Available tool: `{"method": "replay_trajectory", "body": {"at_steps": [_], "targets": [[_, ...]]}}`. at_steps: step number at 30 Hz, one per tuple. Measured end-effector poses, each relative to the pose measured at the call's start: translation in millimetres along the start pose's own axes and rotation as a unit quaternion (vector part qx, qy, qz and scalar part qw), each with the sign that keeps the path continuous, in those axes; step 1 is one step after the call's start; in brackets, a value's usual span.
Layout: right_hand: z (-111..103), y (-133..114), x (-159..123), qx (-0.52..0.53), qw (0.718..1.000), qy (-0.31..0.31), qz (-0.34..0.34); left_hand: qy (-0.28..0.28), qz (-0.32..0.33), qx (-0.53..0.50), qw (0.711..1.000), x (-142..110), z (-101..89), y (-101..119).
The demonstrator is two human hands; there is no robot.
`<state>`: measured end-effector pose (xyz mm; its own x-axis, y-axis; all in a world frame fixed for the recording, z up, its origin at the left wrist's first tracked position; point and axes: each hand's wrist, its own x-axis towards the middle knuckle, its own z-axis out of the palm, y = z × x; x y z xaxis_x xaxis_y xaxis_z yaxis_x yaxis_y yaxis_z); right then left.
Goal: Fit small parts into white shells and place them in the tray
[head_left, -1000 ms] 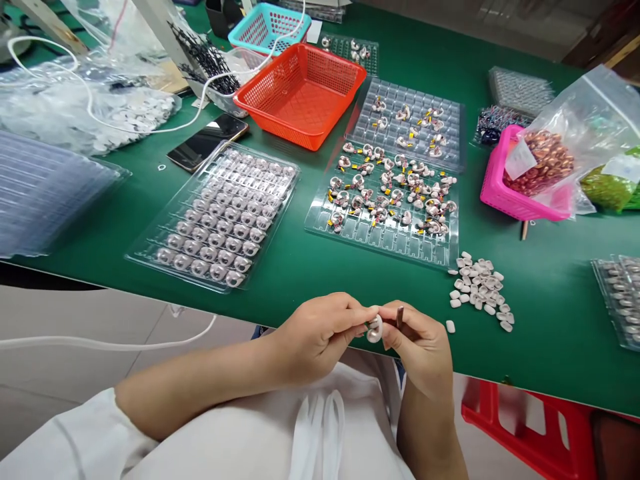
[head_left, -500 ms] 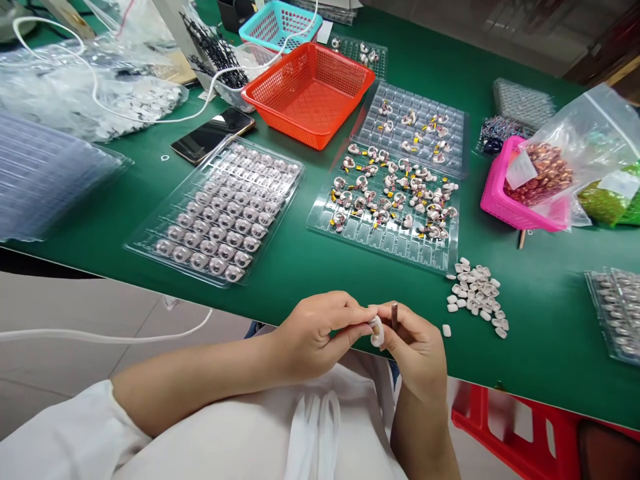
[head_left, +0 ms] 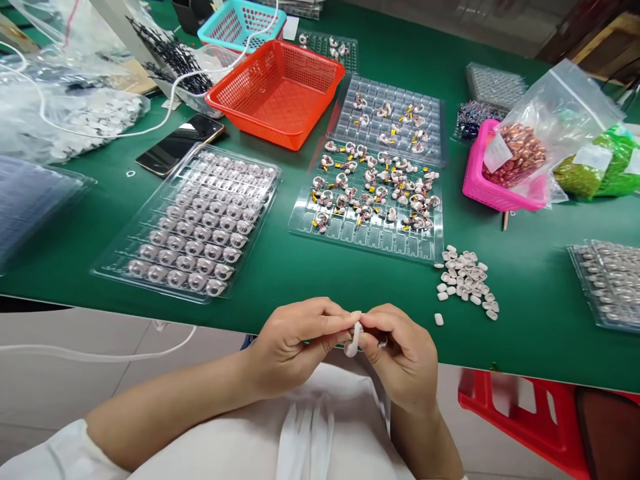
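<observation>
Just past the table's near edge, a small white curved earbud piece [head_left: 354, 341] is pinched between my two hands. My left hand [head_left: 295, 343] grips it from the left with thumb and forefinger. From the other side, my right hand [head_left: 405, 357] closes on it with thumb and fingertips, its remaining fingers curled in. Something thin shows slightly within the right hand's curl, too hidden to name. Small white caps [head_left: 465, 280] lie in a loose pile beyond my right hand. Farther off, a clear tray [head_left: 373, 235] bears white earbud parts with yellow and red bits.
A clear tray of rounded shells [head_left: 193, 223] lies to the left, near a phone [head_left: 180, 143]. Behind stand a red basket [head_left: 277, 100] and a turquoise basket [head_left: 243, 27]. At right are a pink basket [head_left: 500, 193], bags and stacked trays [head_left: 610, 287]. A red stool [head_left: 525, 420] stands below.
The white earbud piece has been turned between my fingers. The brown stick upright in my right hand has dropped mostly out of sight. The view has shifted a little to the right.
</observation>
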<state>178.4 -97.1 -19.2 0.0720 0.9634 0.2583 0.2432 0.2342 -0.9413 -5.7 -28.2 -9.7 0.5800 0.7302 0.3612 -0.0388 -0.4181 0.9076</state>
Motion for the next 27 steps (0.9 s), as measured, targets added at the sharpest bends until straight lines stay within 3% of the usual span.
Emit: {"method": "replay_trajectory", "body": {"at_steps": [4,7,11,13,15,18,21,24,27], "targets": [[-1,3,-1,-0.001,1.0,-0.004,-0.001,0.005,-0.034,-0.046,0.998,1,0.0,2],[-4,6,0,0.011,1.0,-0.019,-0.007,-0.01,-0.152,-0.145,0.978,6,-0.5,4],[-8,7,5,0.001,0.998,-0.059,-0.005,-0.024,-0.365,-0.32,0.874,15,-4.2,4],[-9,7,7,-0.018,0.996,-0.087,-0.007,-0.034,-0.416,-0.362,0.833,20,-7.0,3],[-10,6,8,-0.037,0.993,-0.112,-0.02,-0.048,-0.441,-0.368,0.817,23,-9.2,1],[-11,9,8,-0.035,0.991,-0.124,-0.026,-0.048,-0.448,-0.356,0.819,25,-8.8,-1],[-9,15,4,0.039,0.994,-0.096,0.032,-0.02,-0.429,-0.342,0.836,23,-3.9,1],[-3,24,-2,0.162,0.979,-0.045,0.116,-0.009,-0.365,-0.283,0.887,20,1.9,3],[6,30,-6,0.262,0.951,-0.013,0.161,-0.017,-0.256,-0.186,0.949,17,6.2,2]]}}
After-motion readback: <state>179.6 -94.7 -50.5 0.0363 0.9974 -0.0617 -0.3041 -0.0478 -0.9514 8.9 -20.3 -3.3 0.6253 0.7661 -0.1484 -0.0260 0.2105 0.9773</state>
